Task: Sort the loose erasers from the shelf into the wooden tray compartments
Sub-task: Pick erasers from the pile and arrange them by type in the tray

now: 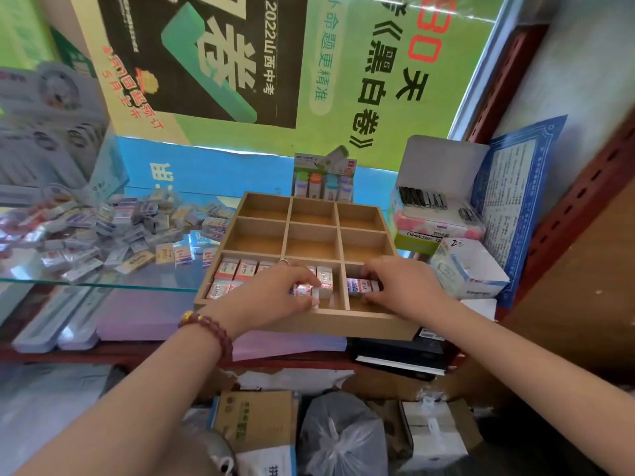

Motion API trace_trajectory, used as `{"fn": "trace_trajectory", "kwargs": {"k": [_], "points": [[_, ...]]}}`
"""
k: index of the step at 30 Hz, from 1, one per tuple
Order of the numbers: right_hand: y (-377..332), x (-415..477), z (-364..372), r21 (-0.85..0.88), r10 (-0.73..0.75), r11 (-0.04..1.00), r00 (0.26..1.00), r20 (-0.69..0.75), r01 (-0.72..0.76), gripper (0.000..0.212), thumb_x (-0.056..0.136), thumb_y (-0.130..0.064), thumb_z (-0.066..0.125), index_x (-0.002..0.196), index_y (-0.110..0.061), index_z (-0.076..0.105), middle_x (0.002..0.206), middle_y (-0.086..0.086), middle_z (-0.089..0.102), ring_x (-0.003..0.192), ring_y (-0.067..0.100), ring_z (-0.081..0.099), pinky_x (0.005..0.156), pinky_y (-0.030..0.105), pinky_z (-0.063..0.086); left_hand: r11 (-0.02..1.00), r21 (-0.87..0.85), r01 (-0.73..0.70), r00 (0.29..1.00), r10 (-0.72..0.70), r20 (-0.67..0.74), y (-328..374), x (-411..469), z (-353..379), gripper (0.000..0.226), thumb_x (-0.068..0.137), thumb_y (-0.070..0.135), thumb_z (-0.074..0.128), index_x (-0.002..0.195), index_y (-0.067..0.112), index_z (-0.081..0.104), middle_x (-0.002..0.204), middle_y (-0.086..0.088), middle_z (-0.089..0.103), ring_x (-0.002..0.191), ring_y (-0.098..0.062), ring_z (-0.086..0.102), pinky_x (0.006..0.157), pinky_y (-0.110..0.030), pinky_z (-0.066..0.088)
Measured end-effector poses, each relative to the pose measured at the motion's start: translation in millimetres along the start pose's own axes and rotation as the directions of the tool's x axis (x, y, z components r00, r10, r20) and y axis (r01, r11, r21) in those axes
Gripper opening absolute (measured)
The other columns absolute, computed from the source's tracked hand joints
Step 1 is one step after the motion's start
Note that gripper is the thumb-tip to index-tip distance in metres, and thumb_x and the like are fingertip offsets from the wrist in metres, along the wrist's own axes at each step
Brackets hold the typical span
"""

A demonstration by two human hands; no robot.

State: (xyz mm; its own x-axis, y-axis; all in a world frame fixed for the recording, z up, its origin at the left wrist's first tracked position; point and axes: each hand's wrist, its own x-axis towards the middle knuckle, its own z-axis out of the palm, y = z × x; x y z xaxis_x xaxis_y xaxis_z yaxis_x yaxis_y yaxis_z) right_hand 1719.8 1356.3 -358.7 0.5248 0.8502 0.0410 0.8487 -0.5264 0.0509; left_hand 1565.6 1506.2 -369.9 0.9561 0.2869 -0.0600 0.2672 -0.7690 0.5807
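Head view. My left hand (275, 290) pinches a red-labelled eraser (304, 291) in the near-middle compartment of the wooden tray (309, 326), just beside an upright eraser (324, 281) already there. My right hand (400, 286) grips a purple-labelled eraser (360, 286) between thumb and fingers in the near-right compartment. The near-left compartment holds packed erasers (233, 273). Loose erasers (103, 231) lie piled on the glass shelf (144, 286), left of the tray.

One head-worn wide-angle view, facing forward and down, close over the shelf (154, 276). Tray (309, 322) sits centre frame; straight lines bend toward the edges.
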Motion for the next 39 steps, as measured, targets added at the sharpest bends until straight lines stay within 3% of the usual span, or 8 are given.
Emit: {"fn": "trace_trajectory", "kwargs": {"k": [4,8,12,17,26,30,34,39], "points": [[-0.2,-5.1,-0.2,-0.1,-0.01,0.995,0.996,-0.091,0.001,0.037,0.084,-0.049,0.063,0.111,-0.025,0.052,0.111,-0.006,0.058,0.099,0.016,0.058,0.069,0.026,0.035,1.0,-0.005,-0.021,1.0,0.021,-0.002,0.7,-0.3,-0.5,0.032,0.091,0.033,0.057,0.123,0.032,0.056,0.137,0.01,0.042,0.115,-0.007,0.045,0.095,-0.021,0.035],[2.8,-7.3,-2.1,-0.137,0.049,0.989,0.994,-0.096,-0.062,0.037,0.084,-0.054,0.06,0.092,-0.023,0.042,0.096,-0.002,0.062,0.08,0.016,0.051,0.067,0.028,0.034,1.0,-0.012,-0.021,1.0,0.021,0.007,-2.5,0.8,-1.6,0.031,0.091,0.032,0.056,0.122,0.034,0.055,0.135,0.009,0.043,0.114,-0.008,0.045,0.096,-0.022,0.036],[0.4,-5.4,0.8,-0.118,0.069,0.99,0.994,-0.081,-0.079,0.037,0.086,-0.055,0.056,0.093,-0.021,0.042,0.094,-0.001,0.063,0.086,0.019,0.055,0.071,0.029,0.035,0.999,-0.031,-0.01,1.0,0.01,-0.019,-5.6,1.9,-4.7,0.026,0.091,0.032,0.057,0.116,0.036,0.056,0.132,0.008,0.045,0.111,-0.008,0.047,0.093,-0.023,0.036],[-3.0,1.6,10.6,-0.073,0.102,0.991,0.987,-0.121,-0.111,0.034,0.088,-0.05,0.056,0.094,-0.02,0.041,0.094,0.0,0.063,0.074,0.018,0.046,0.069,0.03,0.035,0.998,-0.058,0.004,0.998,-0.007,-0.067,-7.8,1.2,-8.4,0.026,0.092,0.029,0.056,0.117,0.033,0.055,0.134,0.009,0.043,0.111,-0.006,0.046,0.09,-0.02,0.031],[0.4,2.7,14.4,0.115,0.125,0.987,0.987,-0.104,-0.113,0.031,0.084,-0.044,0.064,0.09,-0.023,0.042,0.085,-0.005,0.058,0.079,0.015,0.058,0.069,0.028,0.044,1.0,-0.027,0.001,0.999,-0.003,-0.042,-8.2,-1.0,-4.8,0.024,0.092,0.029,0.056,0.115,0.034,0.056,0.135,0.009,0.043,0.12,-0.009,0.044,0.102,-0.026,0.034],[0.5,0.6,7.0,0.123,0.082,0.989,0.996,0.025,-0.084,0.033,0.084,-0.039,0.066,0.093,-0.022,0.04,0.086,-0.005,0.056,0.082,0.016,0.057,0.071,0.029,0.044,1.0,-0.02,0.002,0.998,-0.003,-0.055,-7.3,-2.7,-6.7,0.025,0.092,0.028,0.055,0.117,0.032,0.055,0.135,0.009,0.044,0.118,-0.007,0.044,0.095,-0.02,0.032],[-2.0,-0.3,-0.1,0.007,0.066,0.998,0.998,0.017,-0.067,0.03,0.087,-0.04,0.062,0.093,-0.02,0.041,0.098,0.0,0.06,0.09,0.019,0.059,0.07,0.03,0.043,0.999,-0.037,-0.013,0.997,0.009,-0.082,-3.1,-3.7,-10.2,0.026,0.093,0.027,0.055,0.119,0.031,0.055,0.131,0.009,0.043,0.108,-0.004,0.043,0.09,-0.019,0.029],[-10.4,4.2,4.7,-0.054,0.077,0.995,0.995,-0.056,-0.08,0.031,0.088,-0.051,0.054,0.084,-0.021,0.047,0.09,-0.001,0.06,0.085,0.017,0.058,0.066,0.028,0.039,0.999,-0.04,-0.015,0.995,0.011,-0.096,-4.5,-8.1,-12.9,0.026,0.093,0.028,0.054,0.119,0.03,0.056,0.131,0.009,0.042,0.111,-0.007,0.045,0.092,-0.021,0.03]]}}
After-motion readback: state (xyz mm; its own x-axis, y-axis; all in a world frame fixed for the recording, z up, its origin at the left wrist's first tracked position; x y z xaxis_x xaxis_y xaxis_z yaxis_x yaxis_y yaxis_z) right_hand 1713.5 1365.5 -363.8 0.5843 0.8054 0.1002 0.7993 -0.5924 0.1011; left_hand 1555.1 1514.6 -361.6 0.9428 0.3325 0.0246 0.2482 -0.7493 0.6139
